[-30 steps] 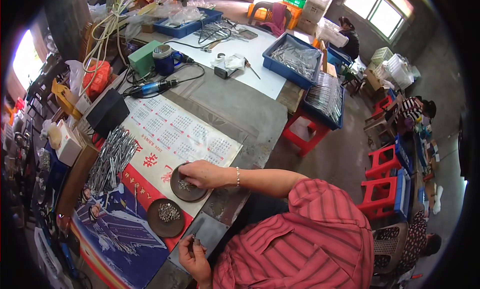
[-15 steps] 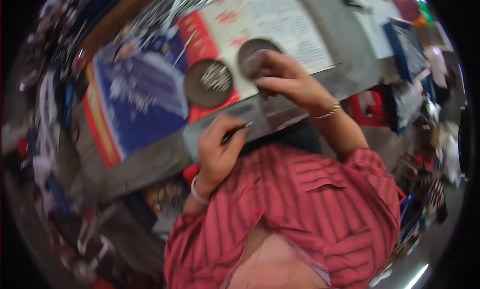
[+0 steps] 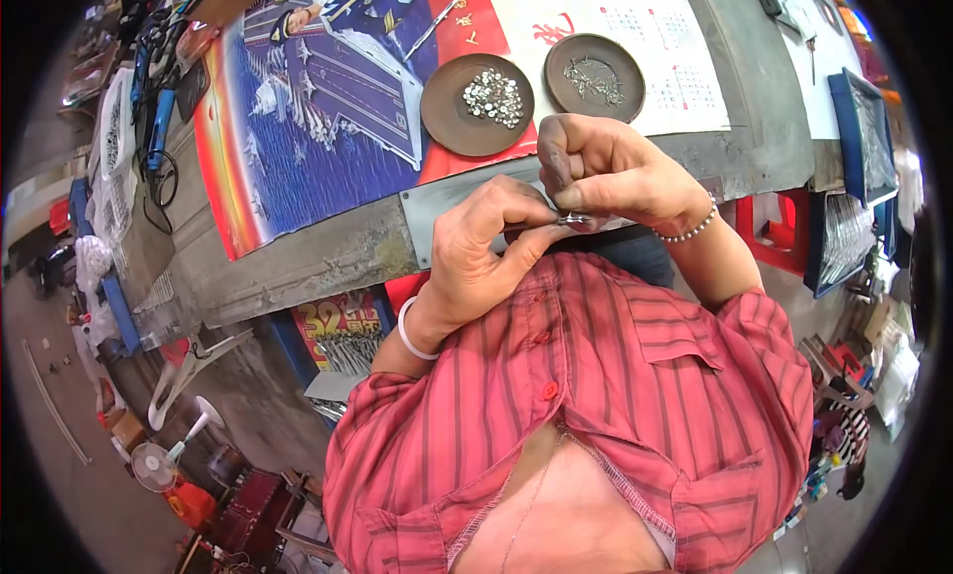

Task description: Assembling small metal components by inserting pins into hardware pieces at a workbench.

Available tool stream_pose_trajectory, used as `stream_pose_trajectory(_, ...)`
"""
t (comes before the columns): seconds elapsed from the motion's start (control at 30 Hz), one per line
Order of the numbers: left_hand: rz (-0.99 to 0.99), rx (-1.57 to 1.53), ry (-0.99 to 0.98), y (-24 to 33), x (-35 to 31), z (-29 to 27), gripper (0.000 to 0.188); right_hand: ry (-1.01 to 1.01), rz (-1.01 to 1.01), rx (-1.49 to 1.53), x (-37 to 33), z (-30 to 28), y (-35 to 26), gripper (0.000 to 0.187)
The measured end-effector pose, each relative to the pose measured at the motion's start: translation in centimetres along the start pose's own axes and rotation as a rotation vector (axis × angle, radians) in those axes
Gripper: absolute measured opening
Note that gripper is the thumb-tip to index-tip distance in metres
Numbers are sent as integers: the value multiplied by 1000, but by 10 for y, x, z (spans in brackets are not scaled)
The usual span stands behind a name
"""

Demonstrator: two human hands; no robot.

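Observation:
My left hand [image 3: 481, 242] pinches a small shiny metal piece [image 3: 574, 219] between thumb and forefinger, close to the table's front edge. Bent over that piece, my right hand [image 3: 620, 172] has its thumb and forefinger pressed together, and whatever they hold is too small to make out. Beyond the hands lie two round brown dishes. The left dish [image 3: 447, 113] bears a heap of small, shiny, rounded pieces [image 3: 493, 98]. In the right dish [image 3: 566, 53] are many thin, small metal bits [image 3: 596, 81]. A grey metal plate [image 3: 422, 212] lies along the edge beneath my hands.
A printed poster sheet [image 3: 328, 177] covers much of the grey table [image 3: 318, 286], with a slim metal tool [image 3: 433, 28] on it. Blue-handled tools [image 3: 161, 123] and a cable lie at the left. Blue trays [image 3: 859, 137] stand at the right, near a red stool [image 3: 779, 232].
My right hand has come from the right dish to the metal piece in my left hand. The view has shifted, and the blur is gone.

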State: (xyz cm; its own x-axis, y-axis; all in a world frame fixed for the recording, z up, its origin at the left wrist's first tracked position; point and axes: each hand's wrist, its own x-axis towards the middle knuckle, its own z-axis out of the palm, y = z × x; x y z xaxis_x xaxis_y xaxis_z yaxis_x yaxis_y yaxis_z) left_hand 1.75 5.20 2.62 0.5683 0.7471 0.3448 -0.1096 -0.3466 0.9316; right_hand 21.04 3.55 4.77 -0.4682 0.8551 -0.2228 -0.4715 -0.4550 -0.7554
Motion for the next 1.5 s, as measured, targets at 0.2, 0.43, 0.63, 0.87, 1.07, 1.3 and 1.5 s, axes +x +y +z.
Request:
stream_pose_trajectory(0.2, 2, -35, -42, -1, 0, -3, 19, -64, 86, -49, -2, -2, -3, 18)
stream_pose_trajectory(0.43, -33, 51, -160, 5, -6, -5, 21, -391, -155, -1070, -7, 9, -30, 21)
stream_pose_trajectory(0.63, 279, 480, -35, -7, -7, -5, 22, -175, -174, -1385, -7, 23, -29, 21)
stream_pose_trajectory(0.87, 382, 575, -56, -16, -14, -13, 18, -65, 115, -953, 1, 7, -15, 14)
stream_pose_trajectory(1.07, 177, 393, -34, -24, -14, -21, 22, -71, -369, -1656, 1, 25, 4, 22)
stream_pose_trajectory(1.3, -32, 507, 132, -29, -23, -19, 26, 43, -222, -1240, 22, -10, 10, 19)
stream_pose_trajectory(1.5, -228, 263, 194, -27, -33, -32, 18, 230, -282, -1834, 34, -29, 27, 21)
